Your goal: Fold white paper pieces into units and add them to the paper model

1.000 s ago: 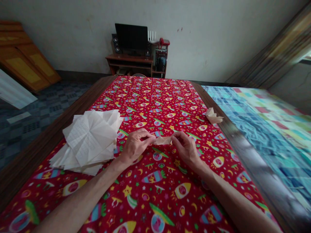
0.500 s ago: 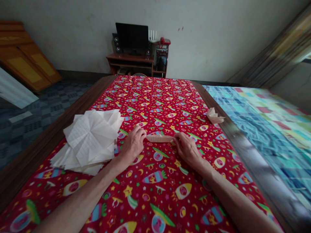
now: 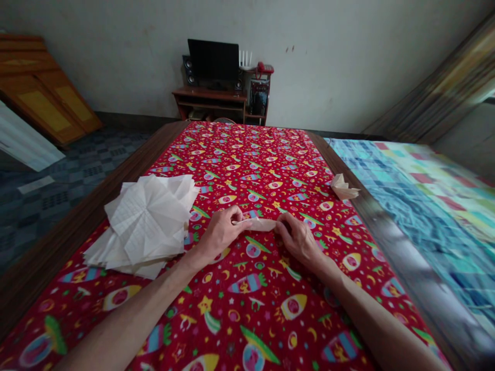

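Between my two hands, low over the red patterned cloth (image 3: pixel 247 309), stretches a narrow strip of folded paper (image 3: pixel 263 225). My left hand (image 3: pixel 223 230) is closed on its left end, the thumb lying along the strip and the fingers curled behind. On the right end, the fingers of my right hand (image 3: pixel 297 235) are pinched together, hiding that tip. A stack of creased white paper sheets (image 3: pixel 149 221), fanned out like a rosette, lies left of my left hand. Further off to the right sits a small folded paper piece (image 3: pixel 344 187) with pointed flaps.
The cloth covers a table with dark wooden edges (image 3: pixel 143 167). Along the right side is a bed with a checked sheet (image 3: pixel 402 206). A desk (image 3: pixel 209 95) with a monitor (image 3: pixel 214 62) and a red telephone (image 3: pixel 265 68) stands against the far wall; a wooden cabinet (image 3: pixel 58 98) is at left.
My left hand has turned and its thumb now lies along the strip, covering more of its left part. The strip tilts slightly. My right hand keeps its pinch; the view has shifted a little.
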The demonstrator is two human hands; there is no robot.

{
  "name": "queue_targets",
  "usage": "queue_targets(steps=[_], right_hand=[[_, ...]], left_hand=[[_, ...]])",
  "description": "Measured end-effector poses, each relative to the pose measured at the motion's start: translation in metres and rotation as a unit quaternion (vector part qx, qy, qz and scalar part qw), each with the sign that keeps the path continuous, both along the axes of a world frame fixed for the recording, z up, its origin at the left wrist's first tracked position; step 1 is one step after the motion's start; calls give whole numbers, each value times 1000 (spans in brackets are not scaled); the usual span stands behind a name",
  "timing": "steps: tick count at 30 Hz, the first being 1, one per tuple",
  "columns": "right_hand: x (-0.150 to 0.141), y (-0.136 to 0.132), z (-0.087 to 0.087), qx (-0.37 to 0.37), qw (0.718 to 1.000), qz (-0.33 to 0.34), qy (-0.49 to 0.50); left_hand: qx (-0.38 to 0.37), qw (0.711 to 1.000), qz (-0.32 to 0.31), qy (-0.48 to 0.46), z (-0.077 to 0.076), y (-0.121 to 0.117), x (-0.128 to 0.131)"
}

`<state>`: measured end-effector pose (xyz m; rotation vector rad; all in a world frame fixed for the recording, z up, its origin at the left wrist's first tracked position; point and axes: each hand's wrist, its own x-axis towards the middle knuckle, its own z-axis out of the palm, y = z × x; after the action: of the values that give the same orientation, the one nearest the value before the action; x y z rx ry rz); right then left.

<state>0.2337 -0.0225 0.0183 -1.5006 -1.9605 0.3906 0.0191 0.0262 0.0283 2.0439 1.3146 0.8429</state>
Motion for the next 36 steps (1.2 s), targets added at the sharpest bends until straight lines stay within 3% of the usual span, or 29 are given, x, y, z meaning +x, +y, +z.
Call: queue_targets(steps=[3,6,11,14,17,20,23,26,29,36], right_hand=[[-1,0,3,-33,998,-37,-40],[-3,0,6,-44,992,-64,-95],[-8,0,8,-35,982,-83,-163],[-10,0,7,-21,978,-90,-185],[-11,0,5,-16,976,-95,-195],[-10,1,4,-1,973,-98,-207],[-13,-5,3,63,965,-100,-236],[-23,-18,-1,146,958,-10,-245],[-32,-34,-8,147,951,124,-243],[-19,-44,-11,83,952,149,-256]], left_hand=[[-18,999,28,11,0,-1,-1],[-11,996,37,83,-3,-3,-2],[175,963,-1,206,-1,-10,-3],[257,931,-120,229,-1,-17,-6],[258,907,-239,232,-9,-25,-9],[229,918,-230,230,-18,-34,-9],[217,925,-205,237,-22,-39,-5],[213,925,-193,248,-22,-42,-3],[222,922,-190,254,-23,-44,-4],[237,916,-164,279,-20,-47,-21]])
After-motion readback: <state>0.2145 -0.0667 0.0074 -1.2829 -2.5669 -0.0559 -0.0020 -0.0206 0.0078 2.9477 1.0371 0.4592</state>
